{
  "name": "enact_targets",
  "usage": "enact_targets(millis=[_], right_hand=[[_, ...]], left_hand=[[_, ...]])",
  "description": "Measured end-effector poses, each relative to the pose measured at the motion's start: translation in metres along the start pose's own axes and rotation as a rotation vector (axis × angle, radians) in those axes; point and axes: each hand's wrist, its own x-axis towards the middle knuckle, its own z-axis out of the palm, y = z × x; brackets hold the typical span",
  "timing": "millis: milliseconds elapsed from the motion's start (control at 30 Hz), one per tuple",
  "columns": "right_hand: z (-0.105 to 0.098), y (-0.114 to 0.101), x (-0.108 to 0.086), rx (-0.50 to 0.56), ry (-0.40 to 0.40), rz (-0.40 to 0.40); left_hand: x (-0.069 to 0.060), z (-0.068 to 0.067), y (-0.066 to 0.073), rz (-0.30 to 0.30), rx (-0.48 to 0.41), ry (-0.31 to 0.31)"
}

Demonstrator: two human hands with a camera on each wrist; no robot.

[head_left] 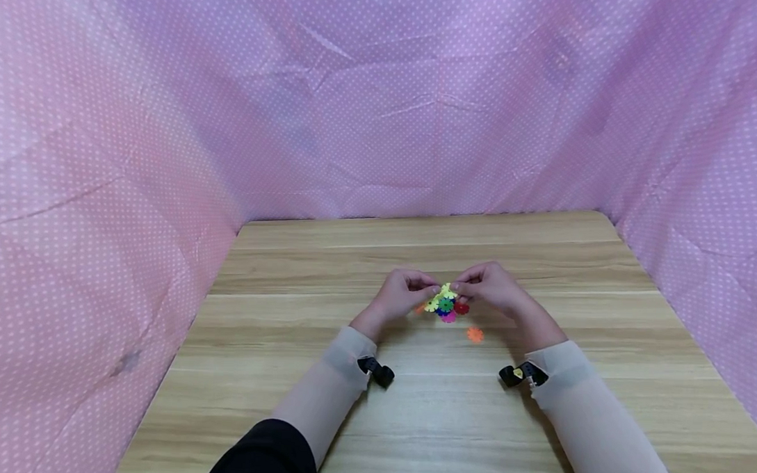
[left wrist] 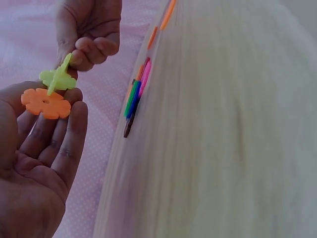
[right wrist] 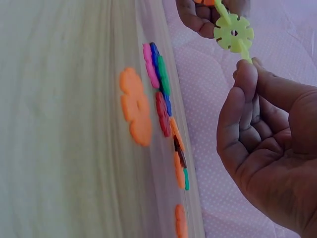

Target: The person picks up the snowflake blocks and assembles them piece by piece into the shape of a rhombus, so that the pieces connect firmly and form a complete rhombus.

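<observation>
Between both hands is a small chain of interlocking plastic snowflake discs, held above the table. Pale yellow discs (right wrist: 227, 40) are slotted together at angles, with an orange disc (left wrist: 55, 105) at the left end. My left hand (head_left: 400, 294) holds the orange end between thumb and fingers. My right hand (head_left: 494, 289) pinches the edge of a yellow disc at the other end, thumb against index finger. Below lie loose discs: green (head_left: 446, 305), red (head_left: 461, 308), pink (head_left: 449, 317) and blue, partly overlapping. A single orange disc (head_left: 475, 334) lies nearer to me.
The wood-grain table (head_left: 435, 419) has a pink dotted cloth (head_left: 383, 111) hanging behind and at its sides. More loose discs, some orange, a brown one (right wrist: 180, 152) and a green one (right wrist: 186, 179), show in the right wrist view. Both wrists wear small black cameras.
</observation>
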Motion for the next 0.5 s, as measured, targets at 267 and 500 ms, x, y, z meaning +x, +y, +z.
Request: enact_targets(millis=[267,500], right_hand=[[0.005,-0.005,-0.004,-0.021,-0.054,0.009],[-0.01,-0.004,-0.005,-0.287,0.089,-0.05]], left_hand=[[-0.002,0.005,0.001,-0.014,-0.045,0.013],[-0.001,0.003,-0.001,-0.037,-0.043,0.064]])
